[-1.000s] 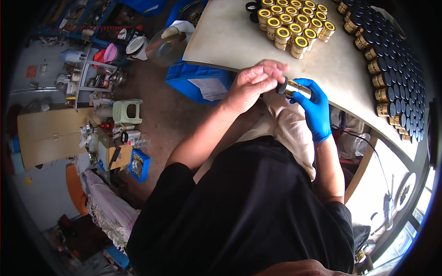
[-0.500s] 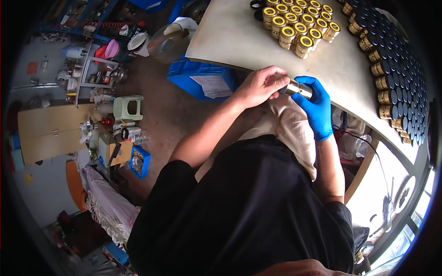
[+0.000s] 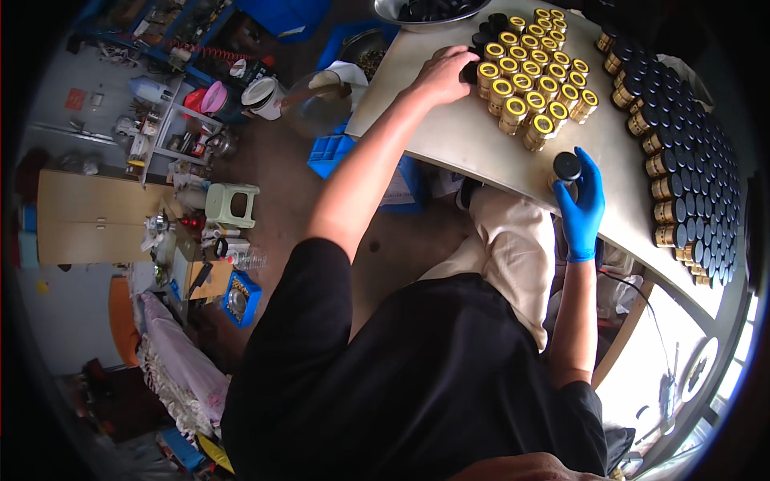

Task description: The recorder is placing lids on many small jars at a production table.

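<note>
My bare left hand (image 3: 443, 77) reaches over the table, fingers curled onto a black cap (image 3: 468, 74) at the left side of a group of brass fittings (image 3: 513, 117) with yellow rings on their tops. In my right hand (image 3: 583, 210), wearing a blue glove, is a brass fitting with a black cap (image 3: 567, 166) on top. Thumb and fingers grip it from the side near the table's front edge. Other loose black caps (image 3: 481, 40) lie just beyond my left hand. How my left fingertips sit on the cap is partly hidden.
Many black-capped brass fittings (image 3: 664, 186) stand in rows along the table's right side. A metal bowl (image 3: 433, 22) of black parts sits at the far edge of the table (image 3: 433, 136). Blue crates (image 3: 327, 154) stand on the floor at left, and a pale green stool (image 3: 231, 204) farther off.
My hands have parted from the fitting between them. The left moved up and away to the black caps; the right carried the fitting over the table, its black cap now upward.
</note>
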Action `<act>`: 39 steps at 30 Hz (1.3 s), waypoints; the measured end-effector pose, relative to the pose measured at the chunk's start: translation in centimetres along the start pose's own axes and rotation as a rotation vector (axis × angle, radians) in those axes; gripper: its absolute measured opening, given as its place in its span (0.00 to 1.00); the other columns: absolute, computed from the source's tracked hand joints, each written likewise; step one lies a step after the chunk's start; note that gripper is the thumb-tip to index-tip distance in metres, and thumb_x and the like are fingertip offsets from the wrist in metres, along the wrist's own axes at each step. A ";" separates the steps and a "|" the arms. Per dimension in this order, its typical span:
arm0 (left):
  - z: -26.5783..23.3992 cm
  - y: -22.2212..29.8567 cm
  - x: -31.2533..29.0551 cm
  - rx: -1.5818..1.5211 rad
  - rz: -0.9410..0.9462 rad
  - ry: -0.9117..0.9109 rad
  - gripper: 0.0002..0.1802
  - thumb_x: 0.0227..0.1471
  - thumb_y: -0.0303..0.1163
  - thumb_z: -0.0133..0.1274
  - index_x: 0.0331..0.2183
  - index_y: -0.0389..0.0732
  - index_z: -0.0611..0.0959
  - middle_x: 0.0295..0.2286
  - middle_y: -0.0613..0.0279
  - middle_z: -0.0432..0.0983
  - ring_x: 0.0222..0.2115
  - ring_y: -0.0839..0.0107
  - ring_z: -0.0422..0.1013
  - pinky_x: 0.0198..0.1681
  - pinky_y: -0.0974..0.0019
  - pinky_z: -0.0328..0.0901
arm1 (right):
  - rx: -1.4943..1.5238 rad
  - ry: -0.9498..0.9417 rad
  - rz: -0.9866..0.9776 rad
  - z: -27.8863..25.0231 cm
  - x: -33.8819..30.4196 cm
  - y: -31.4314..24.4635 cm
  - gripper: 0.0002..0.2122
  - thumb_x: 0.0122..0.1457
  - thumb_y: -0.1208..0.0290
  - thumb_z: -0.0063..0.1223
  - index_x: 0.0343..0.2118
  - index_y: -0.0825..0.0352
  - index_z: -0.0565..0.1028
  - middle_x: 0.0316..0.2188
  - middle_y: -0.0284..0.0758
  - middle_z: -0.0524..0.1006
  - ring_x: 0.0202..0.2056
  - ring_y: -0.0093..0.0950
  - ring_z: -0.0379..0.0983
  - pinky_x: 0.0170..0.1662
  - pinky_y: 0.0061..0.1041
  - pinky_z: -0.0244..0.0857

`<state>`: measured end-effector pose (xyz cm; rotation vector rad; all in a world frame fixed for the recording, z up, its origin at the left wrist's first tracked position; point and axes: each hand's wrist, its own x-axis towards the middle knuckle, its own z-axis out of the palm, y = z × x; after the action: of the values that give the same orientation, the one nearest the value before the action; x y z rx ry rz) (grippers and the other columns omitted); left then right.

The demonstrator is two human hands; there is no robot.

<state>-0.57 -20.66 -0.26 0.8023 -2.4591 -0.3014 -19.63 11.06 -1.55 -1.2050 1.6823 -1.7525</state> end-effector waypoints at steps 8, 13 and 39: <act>-1.0 1.3 -3.6 -0.047 -0.088 -0.144 0.25 0.51 0.34 0.63 0.51 0.42 0.79 0.54 0.54 0.75 0.55 0.49 0.72 0.59 0.53 0.68 | -0.084 -0.034 -0.010 -0.8 -0.3 -1.4 0.29 0.55 0.87 0.58 0.62 0.68 0.72 0.55 0.37 0.76 0.58 0.30 0.74 0.63 0.30 0.66; -3.4 6.4 -10.8 0.000 -0.007 -0.075 0.27 0.52 0.32 0.66 0.54 0.44 0.79 0.58 0.53 0.70 0.58 0.48 0.69 0.61 0.50 0.65 | -0.252 -0.003 -0.106 -0.7 -0.2 -1.4 0.25 0.53 0.84 0.66 0.55 0.68 0.76 0.48 0.39 0.77 0.50 0.33 0.78 0.55 0.32 0.72; -0.6 15.2 -14.8 -1.253 -0.195 -0.282 0.25 0.60 0.20 0.62 0.58 0.35 0.77 0.43 0.67 0.77 0.40 0.81 0.72 0.46 0.73 0.71 | 0.375 -0.158 0.300 1.0 -3.9 -2.5 0.22 0.56 0.88 0.62 0.55 0.70 0.76 0.53 0.35 0.78 0.54 0.25 0.74 0.59 0.26 0.71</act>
<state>2.61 0.35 -0.44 0.4067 -1.8129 -1.8552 -16.14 14.06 -0.43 -0.8493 1.2919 -1.6441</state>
